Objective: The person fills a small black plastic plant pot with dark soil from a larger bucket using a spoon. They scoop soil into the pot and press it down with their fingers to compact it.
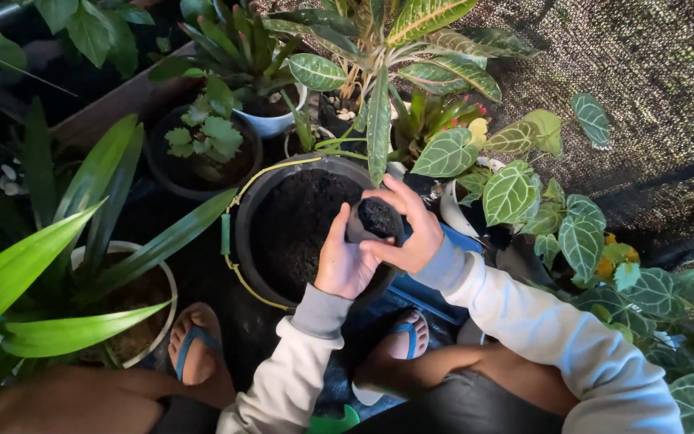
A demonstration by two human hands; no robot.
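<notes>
Soil-filled pot [376, 219] within curled fingers [402, 201]

Dim, bluish light; deep shadows between plants; edges slightly bowed.

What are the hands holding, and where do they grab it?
A small pot of soil, held by its sides: left hand cups it, right hand wraps its rim.

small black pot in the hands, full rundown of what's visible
The small black pot looks like thin dark plastic, round, filled to the rim with dark soil. It is held roughly upright over the near rim of the large black bucket of soil. The left hand cups its near side; the right hand wraps its far side.
</notes>
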